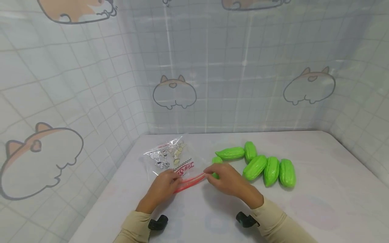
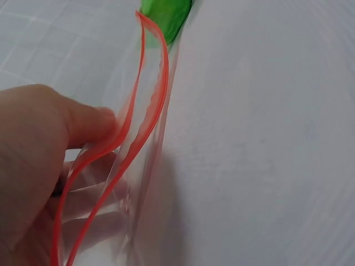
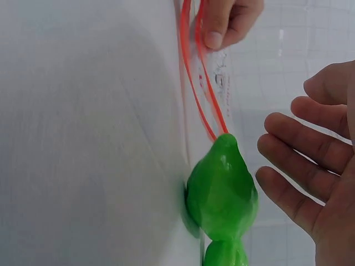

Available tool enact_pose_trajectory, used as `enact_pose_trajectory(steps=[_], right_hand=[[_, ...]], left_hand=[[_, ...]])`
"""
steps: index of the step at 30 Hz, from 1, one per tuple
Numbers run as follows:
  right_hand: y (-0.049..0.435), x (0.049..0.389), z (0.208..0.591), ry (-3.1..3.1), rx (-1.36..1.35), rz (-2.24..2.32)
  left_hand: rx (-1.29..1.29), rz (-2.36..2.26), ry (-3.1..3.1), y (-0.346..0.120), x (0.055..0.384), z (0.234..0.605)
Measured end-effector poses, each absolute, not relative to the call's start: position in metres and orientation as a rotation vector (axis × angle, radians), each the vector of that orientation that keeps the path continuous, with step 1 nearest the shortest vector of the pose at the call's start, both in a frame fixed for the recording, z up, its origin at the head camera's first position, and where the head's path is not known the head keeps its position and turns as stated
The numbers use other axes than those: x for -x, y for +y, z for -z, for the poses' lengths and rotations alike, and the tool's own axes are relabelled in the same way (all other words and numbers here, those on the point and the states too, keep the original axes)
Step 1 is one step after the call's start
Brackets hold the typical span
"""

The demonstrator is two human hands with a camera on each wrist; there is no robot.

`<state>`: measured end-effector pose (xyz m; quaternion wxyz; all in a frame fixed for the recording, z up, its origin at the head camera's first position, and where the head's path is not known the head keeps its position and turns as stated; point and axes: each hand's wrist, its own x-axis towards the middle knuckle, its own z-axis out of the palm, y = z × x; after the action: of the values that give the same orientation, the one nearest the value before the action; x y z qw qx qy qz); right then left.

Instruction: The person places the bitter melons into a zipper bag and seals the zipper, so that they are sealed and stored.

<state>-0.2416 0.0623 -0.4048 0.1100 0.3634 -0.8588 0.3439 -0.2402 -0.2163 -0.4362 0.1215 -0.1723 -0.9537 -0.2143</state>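
One clear plastic bag (image 1: 170, 153) with a red-edged mouth lies at the left of the table; it looks flat, and the left wrist view shows its two red strips parted. The left hand (image 1: 162, 186) pinches that mouth between thumb and fingers. To its right, the right hand (image 1: 228, 179) is loosely open beside the bag's far corner, its fingers apart and holding nothing. Six glossy green pieces (image 1: 254, 167) lie outside the bag, beside and beyond this hand. The left hand covers part of the bag's printed lettering; the right hides much of the nearest green piece. The pale table (image 1: 340, 175) meets grid-patterned sheeting (image 1: 218, 64) with corgi drawings on three sides.
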Motion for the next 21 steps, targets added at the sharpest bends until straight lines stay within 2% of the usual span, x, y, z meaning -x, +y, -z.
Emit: enact_pose_trajectory(steps=[10, 21], right_hand=[[0.054, 0.241, 0.410, -2.565, -1.085, -0.945], [0.041, 0.241, 0.418, -2.522, -1.200, -0.620]], left_hand=[[0.404, 0.660, -2.777, -0.213, 0.244, 0.439], [0.366, 0.554, -2.730, -0.213, 0.240, 0.436]])
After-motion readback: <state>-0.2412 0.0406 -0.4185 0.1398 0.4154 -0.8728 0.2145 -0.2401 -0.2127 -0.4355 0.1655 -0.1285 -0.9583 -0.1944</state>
